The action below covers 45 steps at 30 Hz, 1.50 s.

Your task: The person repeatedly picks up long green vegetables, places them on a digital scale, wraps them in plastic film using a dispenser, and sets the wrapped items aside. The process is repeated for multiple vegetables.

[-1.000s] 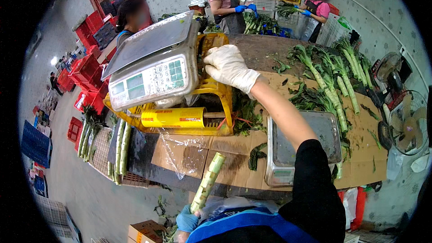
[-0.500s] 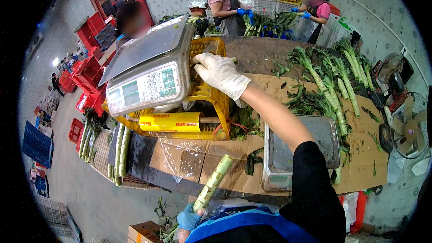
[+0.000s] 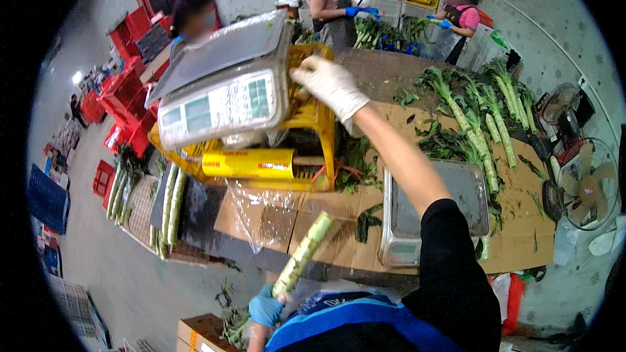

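My left hand [image 3: 265, 305], in a blue glove, grips a pale green stalk [image 3: 303, 254] near the lower edge. My right hand [image 3: 323, 85], in a white glove, reaches to the right side of a silver scale [image 3: 215, 104] resting atop a yellow plastic crate [image 3: 319, 156]; its fingers are curled, and what they hold is blurred and hard to make out. A yellow film roll [image 3: 248, 163] on a rod sits in the crate, with loose clear film [image 3: 254, 215] below. A second scale [image 3: 427, 241] stands under my right forearm on cardboard [image 3: 521, 241].
Leafy stalks [image 3: 479, 150] lie at right beside fans [image 3: 587, 186]. More stalks [image 3: 173, 208] lean at left. Red crates [image 3: 127, 104] are stacked behind. Three people work beyond the table: one at left [image 3: 192, 23], two in pink [image 3: 326, 0] [image 3: 469, 19] with greens.
My right hand moved slightly left, then back right and up, staying beside the scale. The stalk in my left hand shifted slightly. The view has shifted a little.
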Each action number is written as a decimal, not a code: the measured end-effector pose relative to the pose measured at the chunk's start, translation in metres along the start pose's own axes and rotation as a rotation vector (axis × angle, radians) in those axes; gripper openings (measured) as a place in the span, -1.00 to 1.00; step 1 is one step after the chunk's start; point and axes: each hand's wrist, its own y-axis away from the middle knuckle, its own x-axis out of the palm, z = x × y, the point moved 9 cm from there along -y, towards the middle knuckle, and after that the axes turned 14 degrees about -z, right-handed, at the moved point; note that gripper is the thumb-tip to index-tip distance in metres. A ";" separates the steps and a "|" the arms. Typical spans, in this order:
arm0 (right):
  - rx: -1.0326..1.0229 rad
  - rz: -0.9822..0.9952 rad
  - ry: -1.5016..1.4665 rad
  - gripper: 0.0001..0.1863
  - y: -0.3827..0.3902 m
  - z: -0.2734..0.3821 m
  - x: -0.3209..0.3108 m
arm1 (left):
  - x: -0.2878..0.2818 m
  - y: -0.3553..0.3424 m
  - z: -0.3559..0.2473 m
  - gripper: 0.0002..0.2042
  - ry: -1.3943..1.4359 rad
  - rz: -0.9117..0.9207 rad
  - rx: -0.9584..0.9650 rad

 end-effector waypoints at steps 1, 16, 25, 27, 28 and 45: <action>0.103 0.038 -0.108 -0.52 0.004 -0.006 0.003 | 0.002 -0.003 0.010 -0.51 0.113 0.037 -0.036; 0.488 -0.365 -0.525 -0.36 0.241 -0.061 -0.124 | 0.022 -0.058 -0.087 -0.38 0.661 0.764 -0.170; 0.767 -0.427 -0.828 -0.50 0.427 -0.084 -0.135 | 0.063 -0.024 -0.146 -0.48 0.461 0.739 0.289; 0.784 -0.460 -0.743 -0.52 0.453 -0.080 -0.140 | 0.071 -0.003 -0.159 -0.46 0.424 0.781 0.361; 0.801 -0.466 -0.746 -0.53 0.470 -0.083 -0.141 | 0.075 0.008 -0.168 -0.46 0.366 0.808 0.414; 1.077 -1.153 -0.582 -0.79 0.720 -0.068 -0.235 | 0.215 0.229 -0.208 -0.49 -0.118 1.494 0.642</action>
